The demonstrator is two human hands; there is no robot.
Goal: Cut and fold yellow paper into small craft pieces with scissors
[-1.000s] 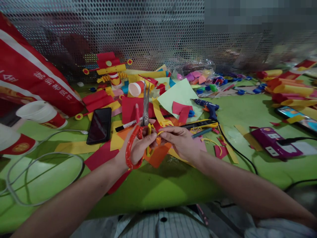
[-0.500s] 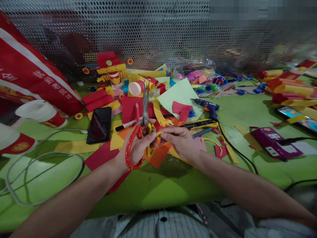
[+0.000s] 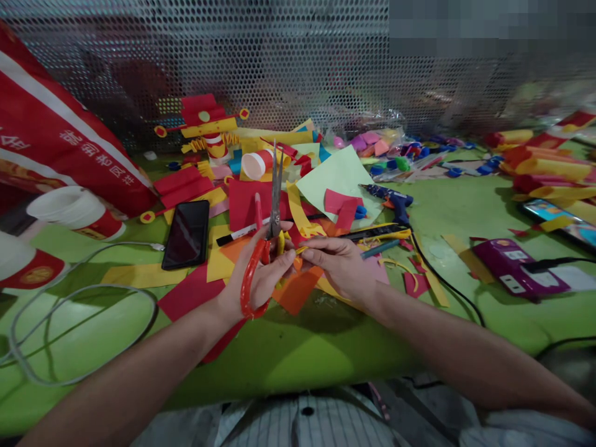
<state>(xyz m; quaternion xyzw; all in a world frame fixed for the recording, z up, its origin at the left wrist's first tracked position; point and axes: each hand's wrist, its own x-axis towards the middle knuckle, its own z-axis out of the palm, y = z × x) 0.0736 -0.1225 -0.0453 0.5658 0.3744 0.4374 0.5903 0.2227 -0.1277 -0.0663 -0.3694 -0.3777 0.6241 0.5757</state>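
Observation:
My left hand [image 3: 261, 270] has red-handled scissors [image 3: 276, 198] hooked on it, blades pointing up and slightly apart. Its thumb and fingers also pinch one end of a small yellow paper strip [image 3: 301, 250]. The fingertips of my right hand [image 3: 342, 264] close on the other end of that strip, close to the left fingertips. Beneath both hands lie an orange paper piece [image 3: 298, 292] and yellow scraps. Behind them are a black-capped marker [image 3: 237, 234], a red sheet [image 3: 242, 202] and a pale green sheet [image 3: 333, 177].
A black phone [image 3: 186, 234] and paper cups [image 3: 77, 211] stand or lie at left. To the right are a blue glue gun [image 3: 393, 202] with a black cord and a purple power strip [image 3: 516, 267]. Paper figures [image 3: 209, 127] stand near the perforated metal screen [image 3: 279, 62].
The scissors have tilted slightly to the right with my left hand. The yellow strip between my fingertips looks narrower and flatter. My right hand has barely moved.

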